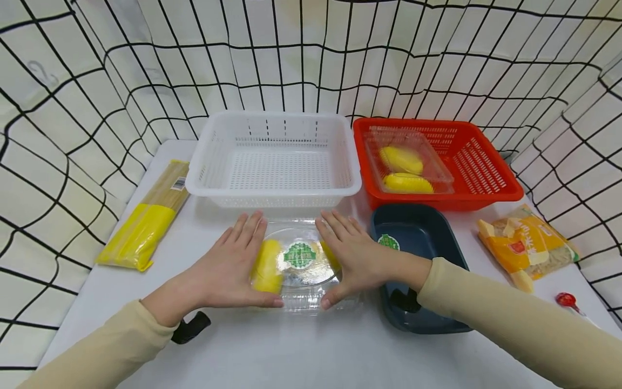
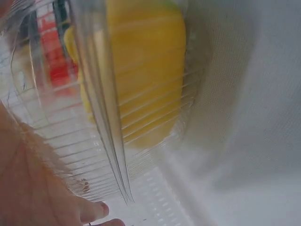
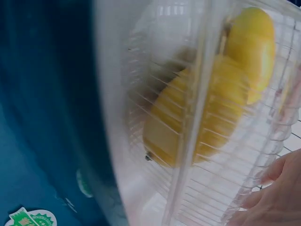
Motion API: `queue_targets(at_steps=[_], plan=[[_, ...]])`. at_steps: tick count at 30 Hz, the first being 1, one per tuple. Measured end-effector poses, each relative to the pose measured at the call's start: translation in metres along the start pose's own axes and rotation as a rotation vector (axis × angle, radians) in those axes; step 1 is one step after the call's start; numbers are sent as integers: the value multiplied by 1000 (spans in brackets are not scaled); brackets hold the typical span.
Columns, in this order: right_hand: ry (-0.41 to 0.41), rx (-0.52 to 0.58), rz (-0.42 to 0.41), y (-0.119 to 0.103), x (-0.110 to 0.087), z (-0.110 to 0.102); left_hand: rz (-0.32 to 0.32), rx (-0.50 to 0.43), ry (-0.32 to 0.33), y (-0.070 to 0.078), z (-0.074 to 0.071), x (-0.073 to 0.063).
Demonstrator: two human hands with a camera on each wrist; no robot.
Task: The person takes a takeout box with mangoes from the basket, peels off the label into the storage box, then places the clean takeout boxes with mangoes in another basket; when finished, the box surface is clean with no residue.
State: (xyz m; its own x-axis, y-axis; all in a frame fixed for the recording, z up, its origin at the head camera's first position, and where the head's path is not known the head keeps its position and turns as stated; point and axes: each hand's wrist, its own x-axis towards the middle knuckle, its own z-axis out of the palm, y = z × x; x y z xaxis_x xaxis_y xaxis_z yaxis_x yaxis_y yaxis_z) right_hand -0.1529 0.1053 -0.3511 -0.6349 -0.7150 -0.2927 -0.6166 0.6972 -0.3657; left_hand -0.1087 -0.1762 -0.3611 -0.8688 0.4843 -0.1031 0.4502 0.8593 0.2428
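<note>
A clear plastic box (image 1: 305, 296) stands on the white table, its lid down, with a round green-and-white sticker (image 1: 299, 255) on top. Inside are two yellow fruits that look like mangoes; one fruit (image 1: 268, 267) shows near the left side, and both show through the ribbed wall in the right wrist view. My left hand (image 1: 221, 273) lies over the box's left edge, fingers straight and pointing away. On the opposite edge rests my right hand (image 1: 362, 259), its fingers extended and thumb spread towards the front. The hands cover parts of the lid.
Behind the box stands a white basket (image 1: 274, 193). Beside it, a red basket (image 1: 478, 162) holds another clear box with two yellow fruits. A dark blue tray (image 1: 432, 319) with stickers sits under my right forearm. Yellow-wrapped noodles (image 1: 146, 216) lie left; an orange bag (image 1: 527, 246) lies right.
</note>
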Motion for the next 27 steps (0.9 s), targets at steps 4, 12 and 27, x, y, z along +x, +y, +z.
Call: queue_targets(at_steps=[4,12,27], plan=[[2,31,-2,0,0,-2,5,-5,10,0,3,2],[103,73,-144,-8,17,-23,1,-1,16,-3,5,1],[2,-121,-311,-31,55,-25,16,13,33,-2,5,1]])
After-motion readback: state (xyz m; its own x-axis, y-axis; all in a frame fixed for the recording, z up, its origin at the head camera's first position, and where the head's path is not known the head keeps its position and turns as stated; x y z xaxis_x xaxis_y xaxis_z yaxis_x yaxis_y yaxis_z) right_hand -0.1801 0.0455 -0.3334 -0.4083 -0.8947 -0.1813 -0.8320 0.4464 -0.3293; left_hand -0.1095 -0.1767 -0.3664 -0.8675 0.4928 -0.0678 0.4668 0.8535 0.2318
